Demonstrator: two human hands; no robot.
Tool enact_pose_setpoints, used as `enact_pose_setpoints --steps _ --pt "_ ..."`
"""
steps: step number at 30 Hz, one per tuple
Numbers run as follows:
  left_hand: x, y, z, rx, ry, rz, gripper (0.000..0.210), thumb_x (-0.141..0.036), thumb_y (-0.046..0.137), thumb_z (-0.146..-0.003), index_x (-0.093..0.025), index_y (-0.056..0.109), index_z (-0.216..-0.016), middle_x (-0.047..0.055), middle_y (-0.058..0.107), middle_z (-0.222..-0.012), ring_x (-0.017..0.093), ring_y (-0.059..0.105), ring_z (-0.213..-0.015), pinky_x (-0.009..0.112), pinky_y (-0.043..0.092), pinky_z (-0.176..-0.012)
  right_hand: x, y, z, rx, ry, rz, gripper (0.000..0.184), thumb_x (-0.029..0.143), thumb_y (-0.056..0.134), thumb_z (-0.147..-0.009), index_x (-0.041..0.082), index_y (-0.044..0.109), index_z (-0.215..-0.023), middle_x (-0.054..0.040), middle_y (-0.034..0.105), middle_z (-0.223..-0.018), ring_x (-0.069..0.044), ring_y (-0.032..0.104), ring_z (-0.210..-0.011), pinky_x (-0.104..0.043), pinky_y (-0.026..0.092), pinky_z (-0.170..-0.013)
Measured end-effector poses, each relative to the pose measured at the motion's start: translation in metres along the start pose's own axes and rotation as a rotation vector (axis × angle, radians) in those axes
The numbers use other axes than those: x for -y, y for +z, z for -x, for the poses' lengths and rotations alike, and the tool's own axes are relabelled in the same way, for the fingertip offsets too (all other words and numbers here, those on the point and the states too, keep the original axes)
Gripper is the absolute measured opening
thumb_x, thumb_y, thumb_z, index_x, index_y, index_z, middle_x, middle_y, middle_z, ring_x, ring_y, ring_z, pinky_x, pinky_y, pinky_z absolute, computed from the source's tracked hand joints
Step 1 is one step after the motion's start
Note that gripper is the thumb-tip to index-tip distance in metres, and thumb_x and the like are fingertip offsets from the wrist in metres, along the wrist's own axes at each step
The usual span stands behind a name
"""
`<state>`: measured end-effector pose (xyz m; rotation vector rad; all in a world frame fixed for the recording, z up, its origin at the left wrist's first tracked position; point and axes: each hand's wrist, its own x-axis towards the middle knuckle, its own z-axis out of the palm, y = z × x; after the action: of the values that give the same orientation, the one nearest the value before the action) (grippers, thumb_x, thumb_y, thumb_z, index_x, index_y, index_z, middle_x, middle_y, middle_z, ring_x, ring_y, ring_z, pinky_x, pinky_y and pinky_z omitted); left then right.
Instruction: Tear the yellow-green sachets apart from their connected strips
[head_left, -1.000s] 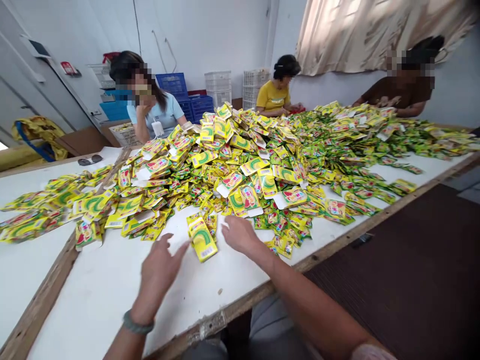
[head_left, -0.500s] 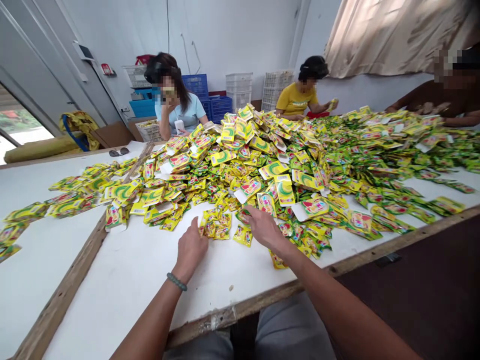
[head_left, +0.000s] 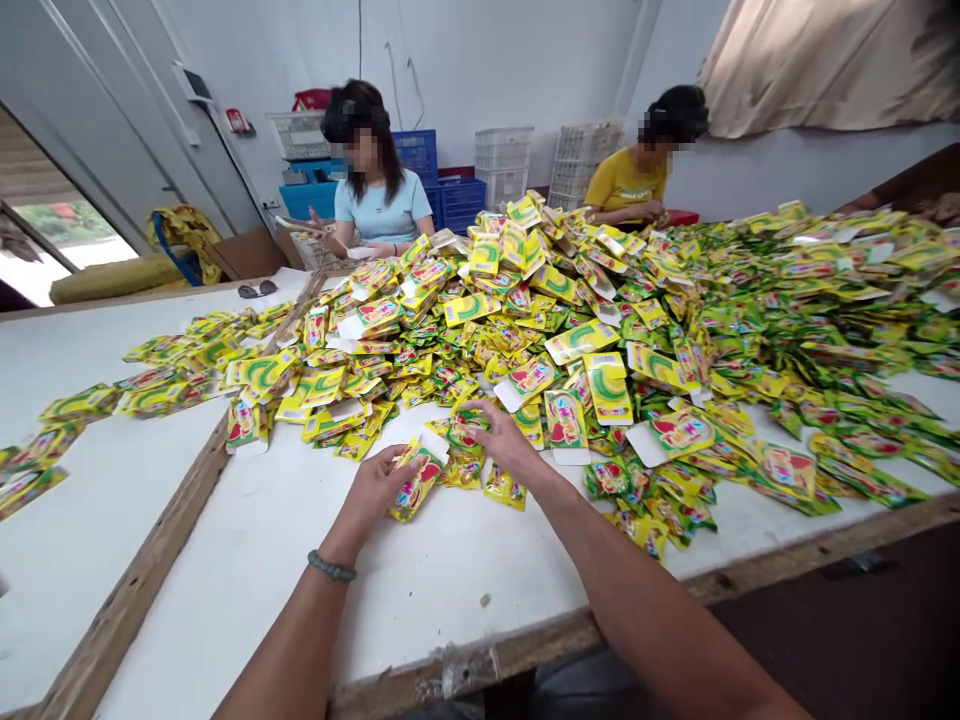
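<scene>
My left hand, with a beaded bracelet on its wrist, grips a small yellow-and-green carton whose white flap stands up at the top. Just right of it, my right hand pinches a green-and-yellow sachet near that flap. Below the right hand lie loose yellow sachets on the white tabletop. A big heap of cartons and sachets rises right behind both hands.
Two people sit across the table, and a third person's arm shows at far right. Cartons lie in rows on the left, beyond a wooden strip. Sunglasses rest at the back edge. Crates stand by the wall.
A carton now shows in my left hand, above where loose sachets lay. My right hand has lifted a sachet slightly toward it. The view has shifted left, and the person in blue has lowered a hand.
</scene>
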<state>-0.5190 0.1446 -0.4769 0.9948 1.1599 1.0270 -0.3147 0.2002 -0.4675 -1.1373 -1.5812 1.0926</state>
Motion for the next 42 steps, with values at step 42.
enact_pose_setpoints --steps 42 --pt "-0.005 -0.008 0.002 -0.235 -0.072 0.228 0.057 -0.023 0.079 -0.054 -0.014 0.059 -0.106 0.000 0.069 -0.065 0.012 0.061 -0.052 0.019 0.045 -0.048 0.006 0.005 0.011 0.256 -0.284 1.089 0.015 0.018 0.049 -0.084 0.019 0.064 -0.084 -0.0079 0.067 -0.089 -0.021 0.057 -0.090 -0.030 0.037 -0.077"
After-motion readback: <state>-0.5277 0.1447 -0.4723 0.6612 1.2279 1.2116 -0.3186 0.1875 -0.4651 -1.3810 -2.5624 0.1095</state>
